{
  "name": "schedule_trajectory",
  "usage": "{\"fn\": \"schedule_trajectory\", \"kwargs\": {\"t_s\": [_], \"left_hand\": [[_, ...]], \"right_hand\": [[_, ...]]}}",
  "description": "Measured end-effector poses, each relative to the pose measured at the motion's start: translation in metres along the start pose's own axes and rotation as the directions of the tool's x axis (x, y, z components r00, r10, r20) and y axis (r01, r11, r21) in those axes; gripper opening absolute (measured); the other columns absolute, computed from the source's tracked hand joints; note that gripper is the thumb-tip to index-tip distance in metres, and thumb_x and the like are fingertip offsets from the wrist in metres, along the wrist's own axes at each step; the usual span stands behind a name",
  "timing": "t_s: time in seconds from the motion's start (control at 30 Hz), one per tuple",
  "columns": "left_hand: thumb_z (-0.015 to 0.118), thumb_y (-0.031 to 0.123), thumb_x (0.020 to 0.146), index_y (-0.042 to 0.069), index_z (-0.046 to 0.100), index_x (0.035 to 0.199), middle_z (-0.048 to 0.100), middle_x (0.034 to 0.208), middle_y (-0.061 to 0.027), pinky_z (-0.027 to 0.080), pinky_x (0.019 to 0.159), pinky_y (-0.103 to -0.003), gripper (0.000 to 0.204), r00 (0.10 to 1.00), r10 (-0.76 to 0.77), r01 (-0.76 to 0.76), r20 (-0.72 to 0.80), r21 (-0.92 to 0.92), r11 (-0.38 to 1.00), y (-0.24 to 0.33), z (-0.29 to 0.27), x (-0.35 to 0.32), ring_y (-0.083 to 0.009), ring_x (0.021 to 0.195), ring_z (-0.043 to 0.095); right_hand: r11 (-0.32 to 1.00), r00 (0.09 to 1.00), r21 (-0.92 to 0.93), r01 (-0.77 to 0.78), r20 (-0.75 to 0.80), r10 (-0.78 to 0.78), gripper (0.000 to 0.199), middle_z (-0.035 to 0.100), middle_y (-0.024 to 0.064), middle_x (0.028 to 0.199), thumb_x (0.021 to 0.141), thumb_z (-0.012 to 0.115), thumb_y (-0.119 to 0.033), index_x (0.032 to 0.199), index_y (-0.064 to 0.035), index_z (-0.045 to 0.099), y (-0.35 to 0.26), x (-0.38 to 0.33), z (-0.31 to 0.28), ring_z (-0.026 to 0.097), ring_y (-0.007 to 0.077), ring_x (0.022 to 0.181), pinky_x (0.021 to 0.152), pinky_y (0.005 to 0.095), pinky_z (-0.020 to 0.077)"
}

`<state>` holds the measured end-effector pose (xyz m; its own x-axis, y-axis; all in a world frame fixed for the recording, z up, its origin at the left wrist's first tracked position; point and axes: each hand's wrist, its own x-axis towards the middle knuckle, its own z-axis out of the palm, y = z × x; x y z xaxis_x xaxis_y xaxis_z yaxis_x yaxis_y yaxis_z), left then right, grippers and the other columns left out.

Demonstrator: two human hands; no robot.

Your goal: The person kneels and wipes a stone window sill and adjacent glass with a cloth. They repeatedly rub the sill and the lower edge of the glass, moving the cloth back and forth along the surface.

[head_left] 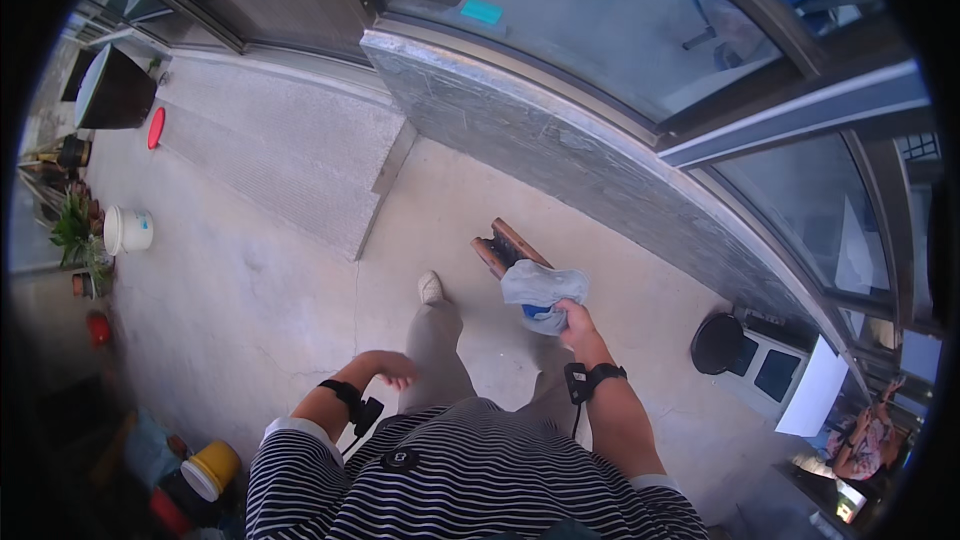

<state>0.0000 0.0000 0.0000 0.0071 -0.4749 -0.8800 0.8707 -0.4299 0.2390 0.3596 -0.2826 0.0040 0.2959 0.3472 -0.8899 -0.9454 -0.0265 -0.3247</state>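
My right hand (573,320) is closed around the lower edge of a crumpled, light grey-blue cloth (540,283). A darker blue patch shows near my fingers. Just beyond the cloth, and partly hidden by it, a low wooden piece (515,243) with two brown side rails and a dark middle stands on the floor, perhaps a small stool. Whether the cloth touches it I cannot tell. My left hand (397,370) hangs by my left thigh, fingers loosely bent, with nothing visible in it.
A raised concrete step (290,130) lies ahead on the left, joined by a low stone wall (540,150) under glass windows. Far left are a white bucket (128,230) and potted plants (75,225). To the right stands a white unit (768,370) with a round black object (716,343).
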Motion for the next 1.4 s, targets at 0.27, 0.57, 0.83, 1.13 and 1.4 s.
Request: {"fn": "schedule_trajectory", "kwargs": {"t_s": [0.27, 0.57, 0.83, 1.13, 1.4], "left_hand": [[0.065, 0.05, 0.088, 0.01, 0.068, 0.118, 0.056, 0.136, -0.0158, 0.041, 0.108, -0.053, 0.05, 0.52, -0.013, -0.095, -0.854, -0.072, 0.993, 0.048, -0.025, 0.092, -0.0393, 0.133, 0.048], [0.073, 0.05, 0.085, 0.009, 0.063, 0.127, 0.058, 0.136, -0.0134, 0.039, 0.11, -0.048, 0.06, 0.686, 0.226, -0.252, -0.692, 0.066, 0.966, 0.106, -0.02, 0.164, -0.0333, 0.124, 0.057], [0.086, 0.036, 0.071, 0.006, 0.044, 0.146, 0.053, 0.137, -0.0251, 0.044, 0.107, -0.044, 0.091, 0.575, 0.598, -0.758, -0.558, -0.088, 0.647, 0.175, -0.02, 0.252, -0.0388, 0.127, 0.053], [0.081, 0.009, 0.074, 0.006, 0.056, 0.134, 0.069, 0.116, -0.0092, 0.051, 0.097, -0.032, 0.065, 0.552, 0.261, -0.808, -0.792, -0.431, 0.402, 0.129, -0.099, 0.212, -0.0172, 0.108, 0.065], [0.078, 0.0, 0.078, 0.006, 0.051, 0.139, 0.064, 0.117, 0.0004, 0.045, 0.1, -0.028, 0.068, 0.533, 0.176, -0.844, -0.827, -0.505, 0.182, 0.128, -0.135, 0.192, -0.0098, 0.11, 0.058]], "right_hand": [[0.973, 0.975, -0.079, -0.219, -0.052, 0.215, 0.043, 0.066, 0.0131, 0.125, 0.082, 0.058, 0.001, 0.126, 0.0023, 0.059, 0.077, 0.077, -0.08, 0.064, 0.0284, 0.116, 0.107, 0.0426, 0.0479], [0.873, 0.87, -0.123, -0.472, -0.223, 0.439, 0.046, 0.065, 0.0122, 0.123, 0.078, 0.063, 0.001, 0.124, 0.0017, 0.059, 0.143, 0.129, -0.185, 0.064, 0.0289, 0.111, 0.101, 0.0419, 0.0497], [0.728, 0.758, -0.341, -0.595, 0.061, 0.649, 0.05, 0.065, 0.0113, 0.124, 0.086, 0.069, -0.009, 0.132, 0.0025, 0.055, 0.125, 0.127, -0.129, 0.064, 0.0245, 0.113, 0.101, 0.0405, 0.0501], [-0.297, 0.965, -0.926, 0.231, 0.18, 0.19, 0.083, 0.069, 0.0232, 0.113, 0.072, 0.086, -0.044, 0.137, -0.0027, 0.055, 0.106, 0.228, -0.132, 0.067, 0.0383, 0.106, 0.089, 0.0447, 0.054], [-0.221, 0.844, -0.96, 0.17, 0.026, 0.535, 0.055, 0.072, 0.0212, 0.089, 0.078, 0.08, -0.051, 0.101, -0.0021, 0.071, 0.141, 0.235, -0.133, 0.071, 0.0361, 0.087, 0.078, 0.0431, 0.0542]]}}
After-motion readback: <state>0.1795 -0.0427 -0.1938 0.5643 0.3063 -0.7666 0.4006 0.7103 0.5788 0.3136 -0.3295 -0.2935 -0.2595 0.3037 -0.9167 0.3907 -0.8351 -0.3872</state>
